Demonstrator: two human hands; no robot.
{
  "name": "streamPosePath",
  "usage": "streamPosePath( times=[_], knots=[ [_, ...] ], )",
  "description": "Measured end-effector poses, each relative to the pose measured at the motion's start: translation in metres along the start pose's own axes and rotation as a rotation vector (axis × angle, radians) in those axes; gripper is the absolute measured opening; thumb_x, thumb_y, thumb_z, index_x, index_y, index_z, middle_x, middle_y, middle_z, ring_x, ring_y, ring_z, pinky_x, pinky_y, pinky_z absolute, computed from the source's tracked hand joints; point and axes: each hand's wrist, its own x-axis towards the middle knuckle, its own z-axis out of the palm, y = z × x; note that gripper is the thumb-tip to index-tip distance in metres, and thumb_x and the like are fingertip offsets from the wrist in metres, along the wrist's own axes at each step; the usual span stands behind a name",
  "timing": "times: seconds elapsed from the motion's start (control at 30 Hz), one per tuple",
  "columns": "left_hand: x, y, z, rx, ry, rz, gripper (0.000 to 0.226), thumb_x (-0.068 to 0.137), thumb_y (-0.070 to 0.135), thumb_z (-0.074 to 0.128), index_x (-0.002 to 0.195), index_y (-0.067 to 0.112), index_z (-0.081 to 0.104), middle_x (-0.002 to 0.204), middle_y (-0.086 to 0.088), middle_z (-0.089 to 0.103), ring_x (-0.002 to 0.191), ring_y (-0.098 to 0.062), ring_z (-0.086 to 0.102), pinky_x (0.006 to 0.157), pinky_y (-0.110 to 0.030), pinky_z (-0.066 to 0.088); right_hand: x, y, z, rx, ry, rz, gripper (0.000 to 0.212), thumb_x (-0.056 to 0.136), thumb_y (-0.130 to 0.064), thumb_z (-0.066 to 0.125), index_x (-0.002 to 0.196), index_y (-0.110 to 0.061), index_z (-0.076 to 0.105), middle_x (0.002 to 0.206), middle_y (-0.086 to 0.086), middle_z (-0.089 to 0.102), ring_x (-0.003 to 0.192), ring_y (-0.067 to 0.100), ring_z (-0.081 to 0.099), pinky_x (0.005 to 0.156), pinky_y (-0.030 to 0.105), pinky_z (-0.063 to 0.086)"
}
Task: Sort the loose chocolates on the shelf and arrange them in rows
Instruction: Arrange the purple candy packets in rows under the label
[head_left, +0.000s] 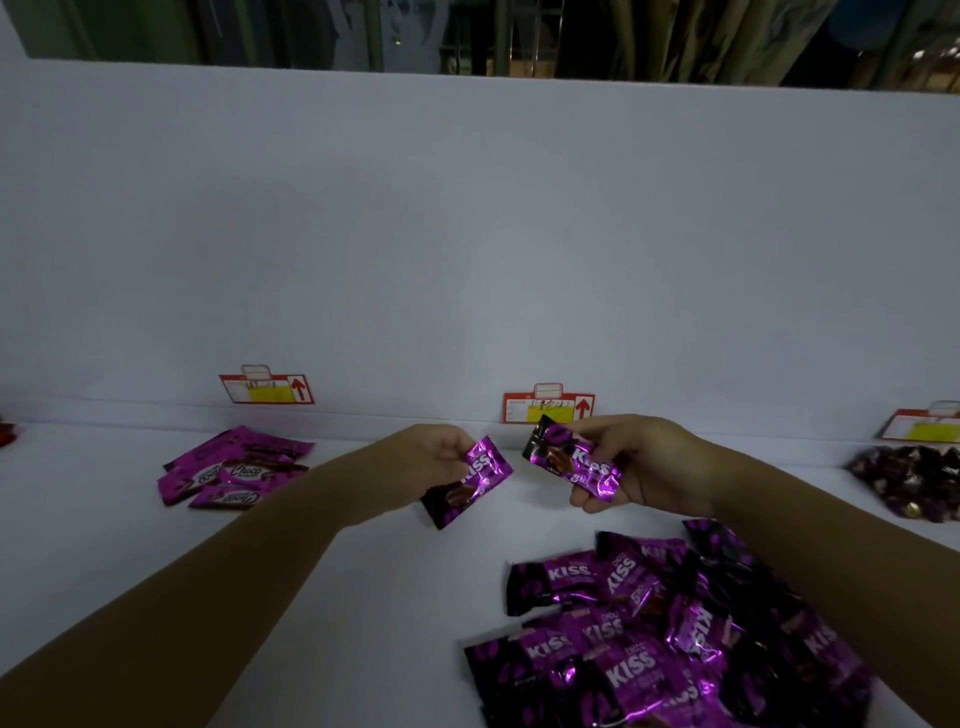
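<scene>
My left hand pinches one purple Kiss chocolate packet by its upper end, and the packet hangs above the white shelf. My right hand grips a second Kiss packet at about the same height, a little to the right of the first. Beneath my right forearm lies a loose pile of several Kiss packets, overlapping in all directions. A small heap of pink Choco packets lies on the shelf to the left.
A pile of dark wrapped sweets lies at the far right. Red and yellow price tags stick up along the shelf's back edge. The white back panel rises behind them. Something red shows at the left edge.
</scene>
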Motion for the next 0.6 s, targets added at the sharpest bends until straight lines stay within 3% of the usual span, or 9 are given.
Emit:
streamPosePath(
  times=[0.1, 0.17, 0.27, 0.37, 0.43, 0.47, 0.53, 0.6],
  knots=[
    [0.008, -0.008, -0.004, 0.214, 0.062, 0.100, 0.021, 0.090, 0.009, 0.057, 0.108, 0.017, 0.065, 0.095, 0.002, 0.065, 0.081, -0.005, 0.060, 0.071, -0.012, 0.048, 0.003, 0.003, 0.001, -0.231, 0.121, -0.003, 0.035, 0.088, 0.008, 0.041, 0.095, -0.013, 0.068, 0.079, 0.009, 0.071, 0.069, 0.025, 0.068, 0.061, 0.029, 0.057],
    [0.016, -0.015, -0.004, 0.293, 0.110, 0.161, 0.027, 0.087, 0.007, 0.061, 0.113, 0.014, 0.065, 0.095, -0.003, 0.065, 0.077, -0.006, 0.059, 0.070, -0.009, 0.046, 0.008, 0.008, 0.001, -0.614, 0.253, -0.039, 0.023, 0.086, 0.000, 0.055, 0.088, -0.017, 0.069, 0.087, 0.004, 0.070, 0.076, 0.019, 0.066, 0.065, 0.025, 0.054],
    [0.026, -0.026, 0.000, 0.390, 0.225, 0.196, 0.020, 0.087, 0.011, 0.062, 0.105, 0.015, 0.068, 0.094, -0.003, 0.067, 0.074, -0.005, 0.058, 0.064, -0.003, 0.041, 0.019, 0.016, 0.005, -1.103, 0.331, -0.094, 0.020, 0.082, -0.011, 0.060, 0.098, -0.022, 0.069, 0.099, -0.002, 0.069, 0.085, 0.012, 0.062, 0.076, 0.024, 0.051],
    [0.031, -0.032, 0.006, 0.465, 0.390, 0.254, 0.023, 0.088, 0.014, 0.059, 0.109, 0.013, 0.066, 0.106, -0.004, 0.064, 0.091, -0.010, 0.055, 0.077, -0.011, 0.039, 0.020, 0.019, 0.010, -1.271, 0.415, -0.167, 0.026, 0.086, -0.023, 0.059, 0.110, -0.024, 0.067, 0.111, -0.004, 0.066, 0.097, 0.013, 0.060, 0.085, 0.027, 0.049],
    [0.023, -0.036, 0.012, 0.605, 0.544, 0.363, 0.023, 0.088, 0.018, 0.054, 0.104, 0.012, 0.069, 0.103, -0.004, 0.062, 0.095, -0.018, 0.053, 0.086, -0.026, 0.044, 0.017, 0.022, 0.009, -1.308, 0.432, -0.225, 0.028, 0.087, -0.029, 0.059, 0.113, -0.023, 0.065, 0.116, -0.006, 0.061, 0.104, 0.014, 0.056, 0.089, 0.024, 0.044],
    [0.015, -0.038, 0.017, 0.684, 0.583, 0.425, 0.028, 0.085, 0.023, 0.049, 0.100, 0.013, 0.071, 0.098, -0.004, 0.061, 0.092, -0.020, 0.053, 0.084, -0.034, 0.048, 0.016, 0.025, 0.008, -1.321, 0.426, -0.262, 0.027, 0.087, -0.030, 0.059, 0.113, -0.023, 0.065, 0.116, -0.006, 0.060, 0.106, 0.014, 0.055, 0.089, 0.024, 0.043],
    [-0.002, -0.038, 0.029, 0.795, 0.472, 0.439, 0.050, 0.082, 0.041, 0.032, 0.108, 0.018, 0.067, 0.104, -0.002, 0.058, 0.097, -0.020, 0.050, 0.085, -0.037, 0.050, 0.016, 0.029, 0.010, -1.383, 0.372, -0.325, 0.024, 0.087, -0.027, 0.057, 0.110, -0.023, 0.067, 0.114, -0.004, 0.059, 0.105, 0.014, 0.055, 0.089, 0.024, 0.043],
    [-0.010, -0.039, 0.038, 0.886, 0.292, 0.302, 0.069, 0.080, 0.054, 0.014, 0.132, 0.023, 0.048, 0.129, 0.000, 0.044, 0.118, -0.016, 0.037, 0.101, -0.030, 0.037, 0.020, 0.032, 0.013, -1.446, 0.313, -0.343, 0.026, 0.089, -0.024, 0.055, 0.111, -0.024, 0.068, 0.114, -0.003, 0.058, 0.105, 0.015, 0.053, 0.089, 0.024, 0.043]
  ],
)
